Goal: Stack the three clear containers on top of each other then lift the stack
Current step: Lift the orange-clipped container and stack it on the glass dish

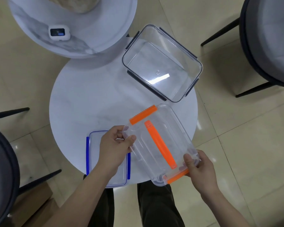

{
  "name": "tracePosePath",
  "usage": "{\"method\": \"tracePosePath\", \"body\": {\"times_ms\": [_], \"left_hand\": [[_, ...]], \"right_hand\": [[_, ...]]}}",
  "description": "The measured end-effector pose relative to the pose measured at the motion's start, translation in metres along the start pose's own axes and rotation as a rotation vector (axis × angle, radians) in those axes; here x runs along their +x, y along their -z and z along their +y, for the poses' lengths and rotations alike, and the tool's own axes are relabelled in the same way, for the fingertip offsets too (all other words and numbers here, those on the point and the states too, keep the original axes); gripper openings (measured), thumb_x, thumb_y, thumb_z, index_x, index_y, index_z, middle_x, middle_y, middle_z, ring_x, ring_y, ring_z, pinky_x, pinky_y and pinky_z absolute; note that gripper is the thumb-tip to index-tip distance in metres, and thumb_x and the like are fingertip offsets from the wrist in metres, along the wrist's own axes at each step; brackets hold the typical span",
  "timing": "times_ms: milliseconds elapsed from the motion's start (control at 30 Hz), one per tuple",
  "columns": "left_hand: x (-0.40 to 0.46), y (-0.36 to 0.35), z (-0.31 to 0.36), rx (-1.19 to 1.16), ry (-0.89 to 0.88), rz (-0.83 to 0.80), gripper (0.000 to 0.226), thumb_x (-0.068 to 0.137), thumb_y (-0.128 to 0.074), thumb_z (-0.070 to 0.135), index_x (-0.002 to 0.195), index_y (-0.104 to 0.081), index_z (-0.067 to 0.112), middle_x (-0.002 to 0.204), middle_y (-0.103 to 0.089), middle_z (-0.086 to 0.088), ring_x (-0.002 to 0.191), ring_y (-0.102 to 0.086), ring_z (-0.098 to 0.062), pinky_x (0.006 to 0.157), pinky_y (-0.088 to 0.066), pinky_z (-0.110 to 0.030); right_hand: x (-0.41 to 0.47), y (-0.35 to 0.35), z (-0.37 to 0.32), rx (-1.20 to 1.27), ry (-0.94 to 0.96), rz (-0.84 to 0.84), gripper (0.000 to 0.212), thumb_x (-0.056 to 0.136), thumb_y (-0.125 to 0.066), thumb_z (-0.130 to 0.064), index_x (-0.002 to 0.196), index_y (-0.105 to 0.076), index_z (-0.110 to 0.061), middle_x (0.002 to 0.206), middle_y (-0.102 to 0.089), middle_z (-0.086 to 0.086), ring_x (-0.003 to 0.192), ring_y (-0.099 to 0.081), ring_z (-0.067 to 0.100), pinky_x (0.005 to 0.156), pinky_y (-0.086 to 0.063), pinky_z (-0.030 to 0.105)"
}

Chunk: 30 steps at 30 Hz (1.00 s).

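Observation:
Three clear containers are on or over a round white table [88,99]. The largest, with dark clips [162,63], sits at the table's far right. A clear container with orange clips and an orange handle [161,145] is held over the near right edge. My left hand [115,148] grips its left corner and my right hand [198,171] grips its near right corner. The small container with blue clips [95,154] lies at the near left edge, partly hidden under my left hand and forearm.
A second, higher round marble table [95,35] stands at the far left with a small white device [59,33] on it. Dark chairs stand at the right [267,40] and the left [3,174]. My legs are below the table edge.

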<state>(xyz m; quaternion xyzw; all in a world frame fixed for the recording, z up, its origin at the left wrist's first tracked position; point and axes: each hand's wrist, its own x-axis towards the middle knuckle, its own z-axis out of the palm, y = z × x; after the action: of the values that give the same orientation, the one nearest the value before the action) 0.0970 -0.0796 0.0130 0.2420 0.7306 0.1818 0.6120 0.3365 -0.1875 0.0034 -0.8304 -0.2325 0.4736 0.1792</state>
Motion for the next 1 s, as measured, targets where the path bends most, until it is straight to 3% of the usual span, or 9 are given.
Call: {"method": "tracePosePath", "body": {"times_ms": [167, 233, 333, 467, 667, 733, 867, 933, 1000], "left_hand": [[-0.022, 0.01, 0.026, -0.082, -0.052, 0.005, 0.032, 0.085, -0.077, 0.011, 0.114, -0.068, 0.02, 0.1, -0.073, -0.016, 0.095, -0.073, -0.032, 0.09, -0.06, -0.051], [-0.03, 0.015, 0.037, -0.122, -0.071, -0.001, 0.032, 0.085, -0.077, 0.01, 0.115, -0.067, 0.017, 0.102, -0.074, -0.017, 0.097, -0.073, -0.034, 0.09, -0.06, -0.052], [-0.039, 0.021, 0.056, -0.181, -0.099, -0.02, 0.034, 0.084, -0.077, 0.006, 0.116, -0.065, 0.013, 0.106, -0.074, -0.009, 0.097, -0.074, -0.026, 0.084, -0.063, -0.044], [-0.049, 0.026, 0.075, -0.245, -0.119, -0.06, 0.033, 0.083, -0.075, 0.0, 0.11, -0.06, 0.013, 0.109, -0.071, 0.001, 0.094, -0.074, -0.019, 0.07, -0.065, -0.035], [-0.051, 0.033, 0.096, -0.364, -0.085, -0.099, 0.029, 0.084, -0.069, -0.009, 0.101, -0.055, 0.01, 0.103, -0.077, -0.01, 0.079, -0.076, -0.021, 0.067, -0.064, -0.038], [-0.051, 0.033, 0.101, -0.383, -0.086, -0.104, 0.029, 0.085, -0.068, -0.008, 0.102, -0.054, 0.011, 0.097, -0.079, -0.007, 0.079, -0.076, -0.022, 0.065, -0.064, -0.036], [-0.052, 0.033, 0.106, -0.396, -0.074, -0.103, 0.03, 0.087, -0.067, -0.007, 0.108, -0.053, 0.01, 0.088, -0.081, -0.001, 0.075, -0.077, -0.019, 0.064, -0.064, -0.035], [-0.052, 0.033, 0.107, -0.398, -0.065, -0.096, 0.031, 0.087, -0.067, -0.006, 0.111, -0.053, 0.008, 0.088, -0.081, -0.001, 0.077, -0.078, -0.02, 0.064, -0.064, -0.035], [-0.053, 0.032, 0.107, -0.395, -0.06, -0.087, 0.035, 0.087, -0.068, -0.004, 0.116, -0.052, 0.006, 0.09, -0.08, -0.001, 0.082, -0.079, -0.021, 0.065, -0.064, -0.034]], "right_hand": [[-0.016, 0.01, -0.029, -0.004, 0.082, 0.025, 0.027, 0.095, -0.061, -0.036, 0.118, -0.062, -0.021, 0.096, -0.072, -0.002, 0.087, -0.074, 0.022, 0.072, -0.065, 0.041], [-0.022, 0.014, -0.043, 0.009, 0.113, 0.046, 0.026, 0.096, -0.061, -0.036, 0.117, -0.063, -0.022, 0.096, -0.072, -0.006, 0.087, -0.072, 0.015, 0.069, -0.063, 0.03], [-0.03, 0.021, -0.066, 0.091, 0.132, 0.088, 0.025, 0.096, -0.062, -0.035, 0.113, -0.065, -0.017, 0.093, -0.074, 0.002, 0.083, -0.07, 0.012, 0.059, -0.054, 0.012], [-0.04, 0.028, -0.099, 0.242, 0.166, 0.099, 0.028, 0.088, -0.068, -0.036, 0.111, -0.067, -0.02, 0.096, -0.072, -0.004, 0.077, -0.067, -0.003, 0.066, -0.048, 0.014], [-0.039, 0.035, -0.126, 0.42, 0.193, 0.112, 0.03, 0.083, -0.072, -0.027, 0.11, -0.066, -0.018, 0.096, -0.071, 0.019, 0.07, -0.068, 0.002, 0.063, -0.053, 0.012], [-0.039, 0.036, -0.129, 0.467, 0.191, 0.071, 0.043, 0.076, -0.076, -0.039, 0.114, -0.066, -0.022, 0.096, -0.067, 0.019, 0.071, -0.069, 0.008, 0.06, -0.057, 0.017], [-0.038, 0.029, -0.129, 0.578, 0.049, -0.067, 0.111, 0.038, -0.089, -0.07, 0.138, -0.056, -0.032, 0.126, -0.066, 0.007, 0.11, -0.071, 0.028, 0.081, -0.063, 0.049], [-0.038, 0.025, -0.127, 0.622, -0.019, -0.125, 0.116, 0.04, -0.092, -0.065, 0.143, -0.049, -0.034, 0.132, -0.064, 0.004, 0.118, -0.068, 0.03, 0.088, -0.06, 0.053], [-0.039, 0.022, -0.126, 0.628, -0.031, -0.172, 0.091, 0.063, -0.084, -0.052, 0.145, -0.045, -0.038, 0.132, -0.063, 0.0, 0.118, -0.068, 0.032, 0.089, -0.059, 0.054]]}}
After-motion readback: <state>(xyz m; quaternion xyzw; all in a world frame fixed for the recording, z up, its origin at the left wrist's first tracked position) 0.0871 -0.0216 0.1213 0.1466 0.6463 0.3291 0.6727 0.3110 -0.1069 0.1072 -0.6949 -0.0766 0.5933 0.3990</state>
